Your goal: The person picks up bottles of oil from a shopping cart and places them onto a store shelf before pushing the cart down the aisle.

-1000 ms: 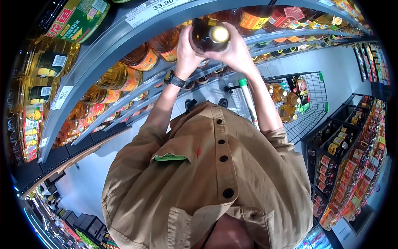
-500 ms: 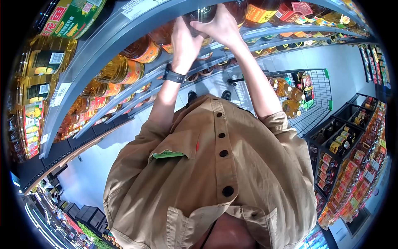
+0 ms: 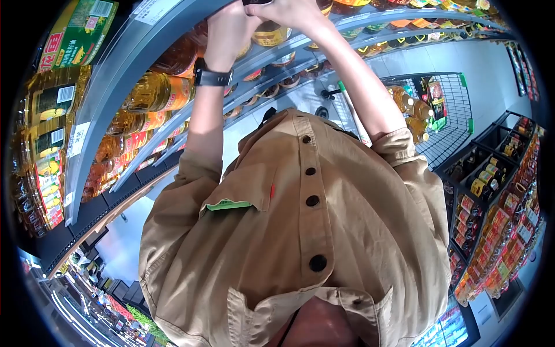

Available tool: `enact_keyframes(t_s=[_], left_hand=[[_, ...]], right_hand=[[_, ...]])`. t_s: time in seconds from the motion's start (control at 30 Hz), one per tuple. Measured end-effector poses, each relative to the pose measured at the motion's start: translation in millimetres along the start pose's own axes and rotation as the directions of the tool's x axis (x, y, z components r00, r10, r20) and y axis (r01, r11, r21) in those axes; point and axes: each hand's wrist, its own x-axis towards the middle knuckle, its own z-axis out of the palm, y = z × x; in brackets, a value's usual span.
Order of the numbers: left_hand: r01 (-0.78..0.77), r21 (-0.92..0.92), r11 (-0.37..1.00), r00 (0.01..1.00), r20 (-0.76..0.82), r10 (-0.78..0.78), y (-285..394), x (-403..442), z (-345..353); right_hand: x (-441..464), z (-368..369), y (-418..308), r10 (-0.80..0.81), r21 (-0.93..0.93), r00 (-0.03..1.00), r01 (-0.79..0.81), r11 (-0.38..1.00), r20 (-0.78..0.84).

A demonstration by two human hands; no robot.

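Both my hands are up at the top edge of the view, close together at the shelf, their fingers partly cut off. My left hand [image 3: 226, 36], with a black watch on the wrist, closes in from the left. From the right comes my right hand [image 3: 293, 14], its thumb pointing toward my left hand. Between and just below them shows a dark bottle [image 3: 270, 36] with a yellowish label, and both hands appear closed on its upper part. More bottles of amber oil [image 3: 149, 92] with orange labels stand on the shelf to the left.
Curved grey shelf edges [image 3: 110, 98] with price tags run across the left and top. A shopping cart [image 3: 457, 110] on the right holds several oil bottles [image 3: 417, 118]. Beyond it stands a dark rack [image 3: 484, 159] with small bottles. Large oil jugs [image 3: 49, 124] line the far left.
Both hands have moved up and to the left, partly out of the view, and come closer together. The view has shifted slightly, with the cart a little further right.
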Motion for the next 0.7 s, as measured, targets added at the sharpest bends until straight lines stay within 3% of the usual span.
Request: enact_keyframes(t_s=[0.1,0.2,0.23,0.37,0.43,0.47,0.53,0.57,0.6,0.63,0.67,0.7], left_hand=[[-0.105,0.055,0.993,0.988,-0.112,0.111,-11.8,-2.3,12.4],[-0.090,0.204,0.975,0.986,-0.119,0.116,-26.3,-7.1,20.0],[-0.098,0.164,0.982,0.985,-0.123,0.119,-24.8,-6.9,17.5],[-0.198,0.032,0.980,0.980,0.001,0.198,-7.3,-4.3,-2.8],[-0.171,0.050,0.984,0.984,0.049,0.169,-1.2,-4.1,-15.7],[-0.160,0.060,0.985,0.985,0.071,0.156,-0.5,-3.5,-19.3],[-0.073,0.252,0.965,0.997,0.008,0.074,10.1,-4.1,-25.9],[-0.001,0.344,0.939,1.000,-0.024,0.010,19.2,-8.3,-32.0],[0.068,0.429,0.901,0.997,-0.060,-0.047,25.6,-9.5,-36.7],[0.128,0.667,0.734,0.992,-0.100,-0.082,11.9,-17.6,-31.3],[0.194,0.676,0.711,0.979,-0.182,-0.094,2.3,-24.4,-30.2],[0.172,0.649,0.741,0.961,-0.276,0.019,-9.5,-28.5,-28.8]], right_hand=[[5.9,1.0,5.9,-0.005,-0.039,0.997,0.008,0.999,0.081],[9.8,2.6,8.1,0.033,-0.115,0.990,-0.017,0.993,0.140],[9.1,1.4,9.9,0.010,-0.116,0.990,0.006,0.993,0.140],[-2.6,-6.9,1.6,-0.078,-0.247,0.995,0.093,0.965,0.068],[-6.6,-21.4,-17.5,-0.087,-0.301,0.989,0.120,0.946,0.121],[-7.9,-21.1,-20.7,-0.137,-0.342,0.988,0.154,0.927,0.073],[-9.2,-20.0,-24.8,-0.239,-0.423,0.971,0.208,0.882,-0.020],[-10.4,-21.2,-23.5,-0.406,-0.380,0.909,0.343,0.859,-0.099],[-8.0,-17.5,-22.9,-0.460,-0.393,0.880,0.384,0.836,-0.119],[-2.7,-11.6,-21.0,-0.511,-0.410,0.848,0.419,0.810,-0.142],[2.2,-6.4,-19.2,-0.558,-0.431,0.813,0.449,0.782,-0.166],[5.7,-1.0,-18.6,-0.542,-0.345,0.811,0.455,0.821,-0.220]])
